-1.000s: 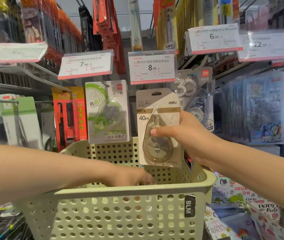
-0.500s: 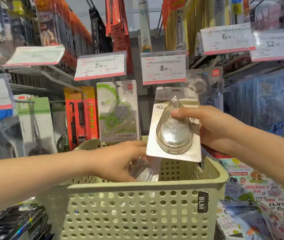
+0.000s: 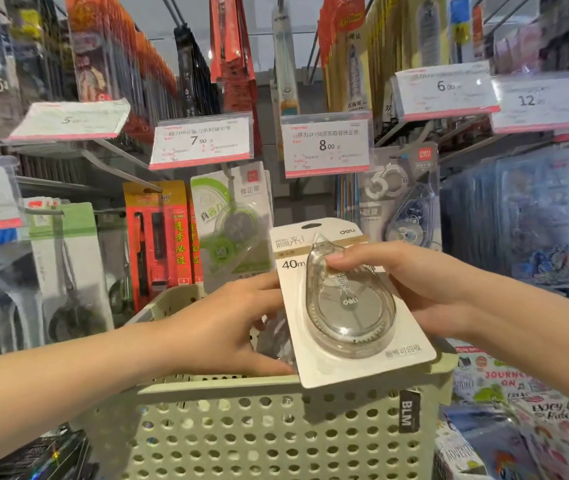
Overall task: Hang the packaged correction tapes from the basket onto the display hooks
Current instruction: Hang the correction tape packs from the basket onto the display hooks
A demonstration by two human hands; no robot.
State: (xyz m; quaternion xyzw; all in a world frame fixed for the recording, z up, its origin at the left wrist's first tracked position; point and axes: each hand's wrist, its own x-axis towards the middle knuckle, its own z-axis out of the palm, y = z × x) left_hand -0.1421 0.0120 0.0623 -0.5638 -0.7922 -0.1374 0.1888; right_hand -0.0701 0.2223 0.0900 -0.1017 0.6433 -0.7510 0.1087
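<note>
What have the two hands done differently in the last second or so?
The left hand rose out of the basket gripping a second clear package. The right hand tilted its 40m correction tape and brought it toward the left hand, thumb now on the blister. Unchanged: the right hand's hold on it, the basket's place, the hanging stock.

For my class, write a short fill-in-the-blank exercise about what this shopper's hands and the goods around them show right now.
1. The right hand holds a correction tape pack marked ____ m.
2. The left hand grips a second pack above the pale green ____.
3. The price tag above the held pack reads ____.
4. The black label on the basket reads ____.

Missing words: 40; basket; 8.00; BLM
</note>
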